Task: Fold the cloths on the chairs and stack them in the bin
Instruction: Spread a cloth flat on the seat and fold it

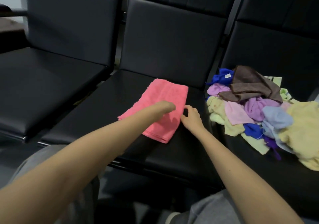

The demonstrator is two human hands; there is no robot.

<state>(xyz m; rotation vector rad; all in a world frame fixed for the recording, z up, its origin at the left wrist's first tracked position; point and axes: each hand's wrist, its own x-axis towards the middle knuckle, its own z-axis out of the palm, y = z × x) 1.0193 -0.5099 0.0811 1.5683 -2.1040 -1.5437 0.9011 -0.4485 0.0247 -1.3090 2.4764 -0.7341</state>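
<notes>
On the middle black chair (164, 158) a folded pink cloth (160, 92) lies flat; the left grip (165, 107) rests on it, too blurred to tell whether spread; the right grip (191, 118) curls at its edge, pinching or not I cannot tell; a cloth pile (255, 106) covers the right chair (269, 51)

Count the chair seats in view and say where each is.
3. The left seat sits at the frame's left; the middle seat holds the pink cloth; the right seat holds the heap of cloths. Others may lie outside the frame.
</notes>
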